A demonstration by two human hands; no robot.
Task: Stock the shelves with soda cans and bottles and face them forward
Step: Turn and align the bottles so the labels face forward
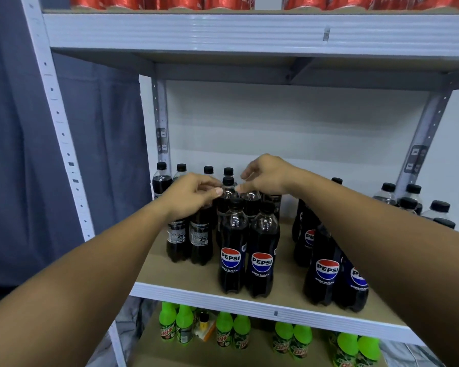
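Pepsi bottles [262, 250] are all over the middle shelf [249, 300], dark cola with black caps, and both hands are up at neck height in the left-hand cluster. The left hand [190, 196] is draped over the tops of two bottles whose labels face backwards [188, 234], fingers curled down around their necks, thumb poking out to the right, nearly touching the neck of a bottle in the row behind [228, 190]. Whether it's really squeezing them or just resting there, I can't tell. The right hand [268, 176] sits just to the right of that same neck, fingers loosely bent and a bit spread, fingertips right by the cap, but it doesn't look closed on anything. Directly below the two hands, nearer the shelf edge, two bottles stand side by side with the logo facing forward. Behind the left hand there's a back row of more black caps [208, 170]. Under the right forearm is another bunch of Pepsi [326, 268], logos out front, and further right a few more capped tops. Below it all, green Mountain Dew bottles [224, 328] on the lower shelf, and red cans [170, 2] on the one above.
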